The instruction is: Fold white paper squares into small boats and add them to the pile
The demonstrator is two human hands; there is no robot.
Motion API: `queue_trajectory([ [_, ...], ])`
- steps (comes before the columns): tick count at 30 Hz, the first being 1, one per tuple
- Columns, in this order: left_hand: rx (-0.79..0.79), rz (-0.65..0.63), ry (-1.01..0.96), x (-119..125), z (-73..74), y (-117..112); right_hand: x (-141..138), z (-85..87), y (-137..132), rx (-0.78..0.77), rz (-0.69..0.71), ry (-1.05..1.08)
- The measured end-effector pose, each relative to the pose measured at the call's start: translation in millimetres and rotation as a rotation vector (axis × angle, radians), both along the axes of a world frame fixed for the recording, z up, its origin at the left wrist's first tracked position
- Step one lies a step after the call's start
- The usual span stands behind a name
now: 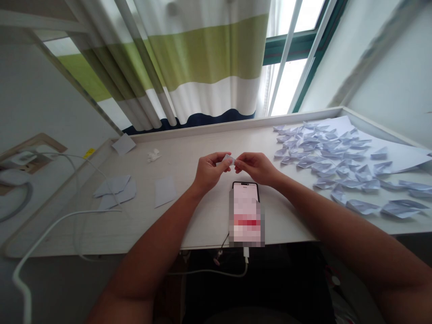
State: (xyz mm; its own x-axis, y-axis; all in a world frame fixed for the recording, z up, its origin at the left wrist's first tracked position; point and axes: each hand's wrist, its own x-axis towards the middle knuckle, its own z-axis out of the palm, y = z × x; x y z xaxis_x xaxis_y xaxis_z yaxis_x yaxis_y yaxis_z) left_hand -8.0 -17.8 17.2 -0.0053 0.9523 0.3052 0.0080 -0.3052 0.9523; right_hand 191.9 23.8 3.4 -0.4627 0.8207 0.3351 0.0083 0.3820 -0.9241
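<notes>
A small folded piece of white paper [229, 159] is held between both hands above the middle of the desk. My left hand [212, 170] pinches it between thumb and fingers, partly covering it. From the other side, my right hand [255, 167] grips its right end with the fingertips. Just below the hands lies a phone [246, 193], screen up and partly blurred out. To the right, many folded paper boats [324, 150] are spread in rows. A flat white paper sheet [165, 191] rests left of my left forearm.
More paper sheets [118, 189] lie overlapping at the left, with another sheet [123, 144] in the back corner. Nearby is a crumpled white scrap [153, 155]. A white charging cable [245, 258] hangs off the front edge; another cable [50, 225] crosses the left side. A raised rim borders the desk's back.
</notes>
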Motion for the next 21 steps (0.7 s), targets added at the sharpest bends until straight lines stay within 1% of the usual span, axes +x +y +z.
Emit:
queue_trajectory([
  [2,0.018,-0.006,-0.04,0,-0.3,1,0,3.2,-2,0.025,-0.029,0.047],
  [6,0.068,0.034,-0.1,0,-4.5,5,0,8.4,-3,0.033,-0.109,0.123],
  [11,0.156,0.109,-0.075,1,-11.1,9,-1,8.0,-2,0.004,-0.103,0.136],
  [14,0.143,0.142,-0.045,0,-12.4,9,-3,6.4,-2,0.004,-0.112,0.134],
  [21,0.106,0.173,-0.088,0,-15.0,12,-4,6.5,-3,0.037,-0.146,0.138],
])
